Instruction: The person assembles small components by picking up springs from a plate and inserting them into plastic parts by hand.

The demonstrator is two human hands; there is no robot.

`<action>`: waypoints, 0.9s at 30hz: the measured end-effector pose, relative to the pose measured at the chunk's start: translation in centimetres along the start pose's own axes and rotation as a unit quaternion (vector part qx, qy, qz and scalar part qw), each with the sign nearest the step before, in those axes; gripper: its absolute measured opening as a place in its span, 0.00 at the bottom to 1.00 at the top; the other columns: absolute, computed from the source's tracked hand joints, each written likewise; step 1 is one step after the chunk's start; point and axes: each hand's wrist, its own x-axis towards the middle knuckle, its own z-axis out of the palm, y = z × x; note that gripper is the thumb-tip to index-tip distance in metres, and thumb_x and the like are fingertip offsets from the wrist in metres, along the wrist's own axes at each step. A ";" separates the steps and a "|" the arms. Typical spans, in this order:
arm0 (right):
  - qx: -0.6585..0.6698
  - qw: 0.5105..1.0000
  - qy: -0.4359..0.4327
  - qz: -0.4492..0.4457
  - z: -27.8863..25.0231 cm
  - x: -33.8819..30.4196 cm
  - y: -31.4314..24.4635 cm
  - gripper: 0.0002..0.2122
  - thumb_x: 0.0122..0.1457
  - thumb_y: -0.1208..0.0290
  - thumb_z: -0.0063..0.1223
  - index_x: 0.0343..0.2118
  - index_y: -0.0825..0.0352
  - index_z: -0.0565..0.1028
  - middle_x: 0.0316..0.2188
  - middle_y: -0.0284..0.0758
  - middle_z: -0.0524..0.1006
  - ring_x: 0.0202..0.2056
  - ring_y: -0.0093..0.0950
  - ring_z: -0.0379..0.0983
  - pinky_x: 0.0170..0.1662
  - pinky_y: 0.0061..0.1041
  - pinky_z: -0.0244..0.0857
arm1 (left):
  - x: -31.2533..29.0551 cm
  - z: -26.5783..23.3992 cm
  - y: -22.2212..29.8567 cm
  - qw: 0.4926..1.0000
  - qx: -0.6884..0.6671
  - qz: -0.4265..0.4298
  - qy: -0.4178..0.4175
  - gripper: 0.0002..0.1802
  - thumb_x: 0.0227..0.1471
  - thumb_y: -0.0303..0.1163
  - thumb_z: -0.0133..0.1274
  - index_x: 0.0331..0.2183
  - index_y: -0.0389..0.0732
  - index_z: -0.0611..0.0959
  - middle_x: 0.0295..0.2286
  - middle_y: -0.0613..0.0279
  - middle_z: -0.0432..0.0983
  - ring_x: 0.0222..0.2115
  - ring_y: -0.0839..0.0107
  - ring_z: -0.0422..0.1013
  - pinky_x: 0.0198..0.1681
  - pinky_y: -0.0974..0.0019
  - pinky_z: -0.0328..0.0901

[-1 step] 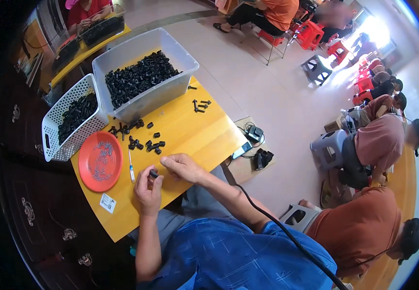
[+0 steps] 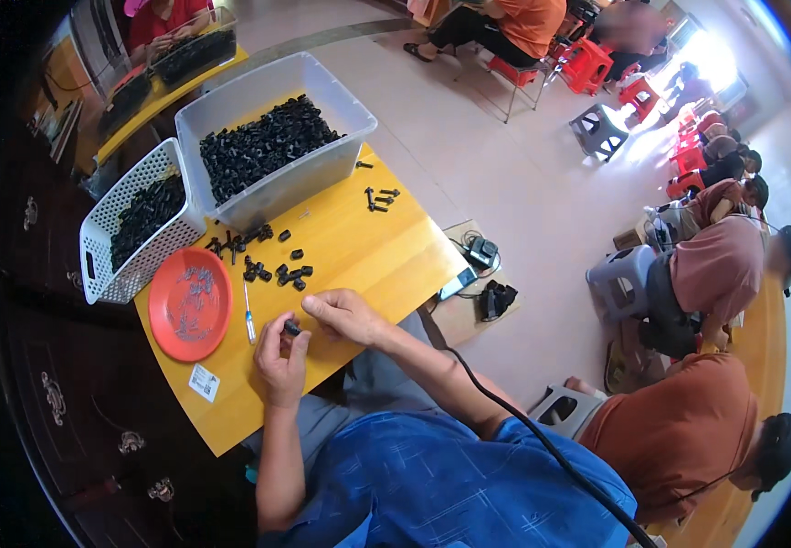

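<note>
Between the thumb and fingers of my left hand is a small black plastic part, its dark end pointing up. Just to the right, my right hand is curled with the thumb over the fingers; whatever it may hold is hidden. A thin screwdriver with a pale blue handle lies left of my hands. Beside it, a red plate carries many small silver screws. Short black cylinders and longer black parts are scattered beyond my hands.
A translucent bin and a white perforated basket, both holding black parts, stand at the table's far left. More black pieces lie near the far right edge. A white label lies near the front. People sit on stools at right.
</note>
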 end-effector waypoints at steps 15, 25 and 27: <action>-0.158 0.985 -0.038 -0.052 2.3 4.3 -8.2 0.13 0.65 0.62 0.53 0.31 0.68 0.77 0.23 0.27 0.75 0.25 0.16 0.70 0.29 0.17 0.64 | -0.1 -0.1 -0.5 0.996 -0.057 -0.007 0.062 0.24 0.50 0.26 0.62 0.50 0.37 0.77 0.35 0.58 0.79 0.30 0.71 0.76 0.33 0.69 0.71; -0.146 0.942 0.058 -0.298 6.4 13.5 -16.0 0.14 0.63 0.74 0.55 0.50 0.73 0.73 0.40 0.35 0.79 0.39 0.20 0.75 0.45 0.20 0.70 | -0.1 0.1 -0.9 0.998 -0.022 0.011 0.064 0.05 0.54 0.22 0.57 0.36 0.35 0.83 0.25 0.60 0.79 0.24 0.76 0.73 0.28 0.71 0.67; -0.178 0.943 0.050 -0.278 4.0 11.6 -13.4 0.12 0.63 0.75 0.54 0.48 0.73 0.75 0.36 0.33 0.80 0.37 0.20 0.76 0.42 0.19 0.70 | -0.1 0.1 -0.9 0.997 -0.041 0.002 0.064 0.06 0.54 0.22 0.57 0.36 0.35 0.83 0.25 0.61 0.79 0.23 0.77 0.71 0.28 0.71 0.67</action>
